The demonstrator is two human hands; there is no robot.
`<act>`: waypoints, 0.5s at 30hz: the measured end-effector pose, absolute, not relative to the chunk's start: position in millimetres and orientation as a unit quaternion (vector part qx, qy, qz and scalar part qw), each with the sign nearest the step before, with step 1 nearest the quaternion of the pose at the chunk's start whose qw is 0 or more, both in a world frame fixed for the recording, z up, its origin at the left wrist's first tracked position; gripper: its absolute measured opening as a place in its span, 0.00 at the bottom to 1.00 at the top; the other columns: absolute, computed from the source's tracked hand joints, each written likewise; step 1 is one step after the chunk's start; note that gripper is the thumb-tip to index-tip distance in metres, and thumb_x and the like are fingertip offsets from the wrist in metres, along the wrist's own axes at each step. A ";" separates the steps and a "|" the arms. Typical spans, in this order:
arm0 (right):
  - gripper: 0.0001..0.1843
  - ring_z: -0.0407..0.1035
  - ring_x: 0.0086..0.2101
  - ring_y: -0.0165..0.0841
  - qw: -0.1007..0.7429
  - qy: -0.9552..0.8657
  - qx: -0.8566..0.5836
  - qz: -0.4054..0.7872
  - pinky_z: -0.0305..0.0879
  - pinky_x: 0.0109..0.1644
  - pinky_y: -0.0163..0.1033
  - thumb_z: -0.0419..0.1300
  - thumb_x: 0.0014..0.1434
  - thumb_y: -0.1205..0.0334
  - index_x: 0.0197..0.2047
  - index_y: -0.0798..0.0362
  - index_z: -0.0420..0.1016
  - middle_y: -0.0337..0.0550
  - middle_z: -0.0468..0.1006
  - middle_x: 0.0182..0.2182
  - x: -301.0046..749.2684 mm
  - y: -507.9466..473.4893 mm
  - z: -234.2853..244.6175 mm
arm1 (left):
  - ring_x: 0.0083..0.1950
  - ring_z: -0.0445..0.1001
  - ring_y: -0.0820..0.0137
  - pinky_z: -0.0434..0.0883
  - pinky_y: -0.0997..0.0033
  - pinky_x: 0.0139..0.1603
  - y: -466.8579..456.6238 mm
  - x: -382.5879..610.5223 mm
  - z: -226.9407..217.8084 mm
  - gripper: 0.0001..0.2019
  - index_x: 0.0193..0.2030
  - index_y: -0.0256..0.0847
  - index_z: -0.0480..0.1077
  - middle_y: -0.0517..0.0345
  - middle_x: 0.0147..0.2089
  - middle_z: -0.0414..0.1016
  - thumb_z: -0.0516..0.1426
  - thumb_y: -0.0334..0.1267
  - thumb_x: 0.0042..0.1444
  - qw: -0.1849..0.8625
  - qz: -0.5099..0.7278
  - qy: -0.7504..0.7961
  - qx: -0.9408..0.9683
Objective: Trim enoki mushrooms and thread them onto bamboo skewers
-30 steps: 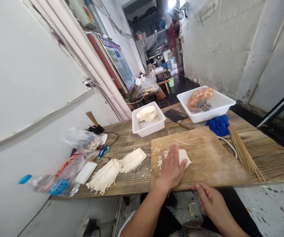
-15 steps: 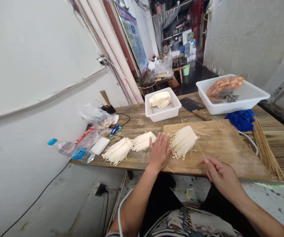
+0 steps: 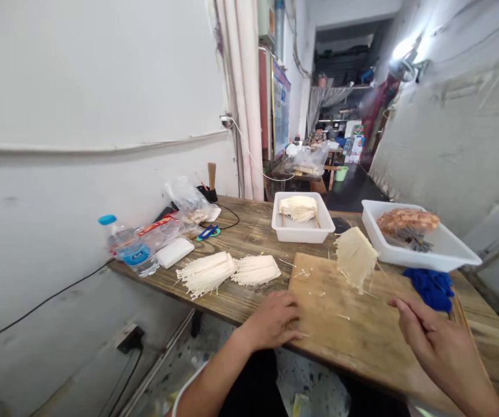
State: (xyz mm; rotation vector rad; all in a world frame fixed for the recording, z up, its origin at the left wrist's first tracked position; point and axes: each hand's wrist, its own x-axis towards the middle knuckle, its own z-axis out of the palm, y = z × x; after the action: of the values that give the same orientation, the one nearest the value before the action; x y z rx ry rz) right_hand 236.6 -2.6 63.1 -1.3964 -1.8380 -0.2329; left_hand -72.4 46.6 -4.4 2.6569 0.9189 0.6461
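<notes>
My right hand (image 3: 434,341) is closed, fingertips pinched on the end of a thin bamboo skewer (image 3: 382,271). On that skewer a flat fan of enoki mushrooms (image 3: 356,258) hangs tilted above the far part of the wooden cutting board (image 3: 340,341). My left hand (image 3: 278,318) rests at the board's near left edge, fingers loosely bent and thumb apart, holding nothing. Left of the board lie two more bunches of enoki mushrooms, a nearer one (image 3: 256,270) and a farther one (image 3: 207,273). Loose mushroom bits are scattered on the board.
Behind the board stand a white tub (image 3: 304,233) with skewered enoki and a larger white tray (image 3: 444,263) with bagged orange-brown food. A blue cloth (image 3: 428,288) lies at right. A water bottle (image 3: 136,252), a white packet (image 3: 175,252) and scissors (image 3: 208,232) lie at left.
My right hand has raised the skewered enoki off the board and away from me. My left hand has come off the mushrooms, nearer to me. The view has tilted up.
</notes>
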 end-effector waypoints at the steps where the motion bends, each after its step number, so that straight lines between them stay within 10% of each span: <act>1: 0.18 0.71 0.19 0.34 0.396 -0.725 -0.557 -0.083 0.65 0.23 0.37 0.50 0.62 0.49 0.37 0.51 0.76 0.43 0.80 0.24 239.9 1.0 64.7 | 0.53 0.69 0.62 0.64 0.64 0.54 47.9 -76.0 -4.8 0.16 0.41 0.43 0.74 0.52 0.49 0.73 0.61 0.52 0.54 0.134 0.219 0.323 0.911; 15: 0.21 0.73 0.26 0.41 0.316 -0.724 -0.612 -0.032 0.63 0.29 0.41 0.48 0.53 0.48 0.33 0.53 0.76 0.48 0.80 0.25 211.9 99.0 128.8 | 0.60 0.64 0.66 0.45 0.51 0.67 87.3 -18.6 -44.0 0.08 0.35 0.39 0.69 0.53 0.50 0.73 0.50 0.31 0.63 -0.062 0.321 0.396 0.858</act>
State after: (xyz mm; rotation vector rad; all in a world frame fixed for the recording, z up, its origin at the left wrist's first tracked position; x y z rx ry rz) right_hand 211.9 99.0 128.8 -1.6117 -1.9063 -0.0829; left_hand -18.6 87.3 -44.0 2.8058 1.2965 1.0515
